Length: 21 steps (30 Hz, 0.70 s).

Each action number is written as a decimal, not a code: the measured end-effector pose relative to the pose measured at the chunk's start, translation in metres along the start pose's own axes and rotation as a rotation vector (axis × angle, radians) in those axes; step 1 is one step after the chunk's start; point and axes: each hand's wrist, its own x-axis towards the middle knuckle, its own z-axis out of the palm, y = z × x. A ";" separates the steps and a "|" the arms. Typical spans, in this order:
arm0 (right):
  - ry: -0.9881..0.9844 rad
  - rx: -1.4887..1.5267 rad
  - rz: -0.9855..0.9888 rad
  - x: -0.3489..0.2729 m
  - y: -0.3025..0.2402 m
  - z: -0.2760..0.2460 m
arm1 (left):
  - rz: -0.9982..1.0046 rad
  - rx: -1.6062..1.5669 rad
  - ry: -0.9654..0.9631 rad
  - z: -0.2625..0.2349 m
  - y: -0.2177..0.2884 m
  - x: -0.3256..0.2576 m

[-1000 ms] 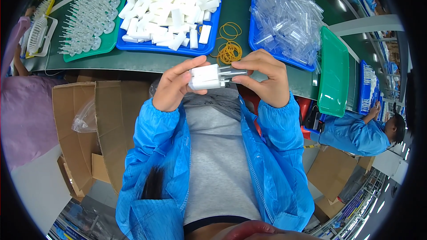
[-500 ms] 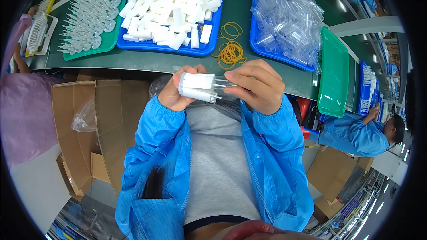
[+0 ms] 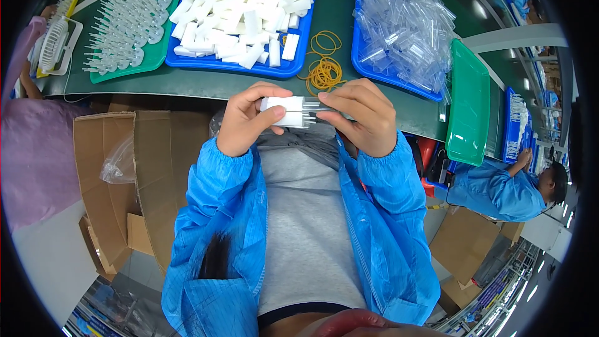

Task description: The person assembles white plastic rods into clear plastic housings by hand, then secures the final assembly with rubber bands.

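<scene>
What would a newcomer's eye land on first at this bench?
Dead centre, the left hand and right hand hold a small bundle of white blocks and clear plastic pieces between them. Behind, a blue tray of white foam blocks sits on the dark green table, with yellow rubber bands beside it.

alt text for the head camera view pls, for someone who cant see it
Seen from above, a person in a blue smock holds a small bundle of white blocks and clear tubes between the left hand and right hand. On the green table beyond sit a blue tray of white blocks, yellow rubber bands and a blue tray of clear pieces.
</scene>
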 end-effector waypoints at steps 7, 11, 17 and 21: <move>0.003 0.075 0.002 -0.005 0.005 0.007 | -0.025 0.087 -0.011 0.001 0.001 0.001; -0.069 0.212 0.056 -0.002 0.003 -0.003 | -0.043 -0.005 -0.030 0.000 -0.002 0.001; -0.059 0.250 0.164 -0.006 0.008 -0.012 | -0.021 -0.205 -0.077 -0.008 -0.010 0.001; -0.036 0.283 0.126 -0.005 0.006 -0.007 | -0.101 -0.617 -0.207 -0.011 -0.031 0.001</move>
